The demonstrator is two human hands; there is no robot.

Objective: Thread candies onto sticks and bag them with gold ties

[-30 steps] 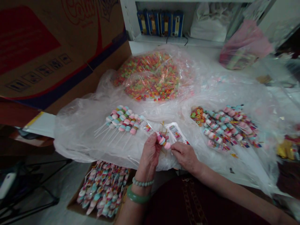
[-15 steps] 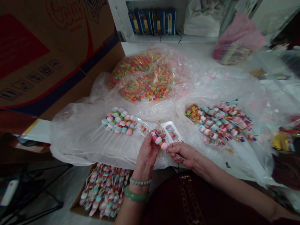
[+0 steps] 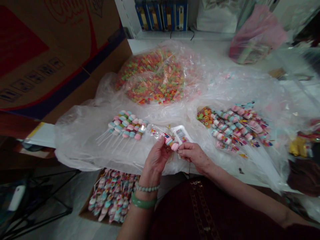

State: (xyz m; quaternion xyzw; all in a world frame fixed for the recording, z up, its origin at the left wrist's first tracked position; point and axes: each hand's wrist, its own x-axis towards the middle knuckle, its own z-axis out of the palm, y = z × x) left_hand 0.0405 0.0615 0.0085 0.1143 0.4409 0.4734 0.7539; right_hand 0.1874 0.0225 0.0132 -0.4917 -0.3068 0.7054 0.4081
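A marshmallow skewer (image 3: pixel 174 145) in pink, white and blue, apparently in a clear printed wrapper, lies between my two hands. My left hand (image 3: pixel 160 151), wearing green bracelets, is closed around its upper part. At the lower end, beside the pink marshmallow, the fingertips of my right hand (image 3: pixel 191 154) are pinched together. The stick itself is mostly hidden by my right fingers. Just beyond my hands lie a printed clear wrapper (image 3: pixel 153 129) and a white stack of printed wrappers (image 3: pixel 180 132). Bare marshmallow skewers (image 3: pixel 127 125) rest to the left, their white sticks pointing toward me.
Wrapped skewers (image 3: pixel 240 125) are piled on the right beside loose ring candies (image 3: pixel 205 116). A large clear bag of colourful ring candies (image 3: pixel 155 76) lies behind. A big carton (image 3: pixel 62 60) stands at the left. Below the table, a box (image 3: pixel 86 211) holds many wrapped skewers.
The view has tilted slightly, so the table appears higher. Both hands keep hold of the skewer; my right fingers have closed in at its lower end, and the stick shows less.
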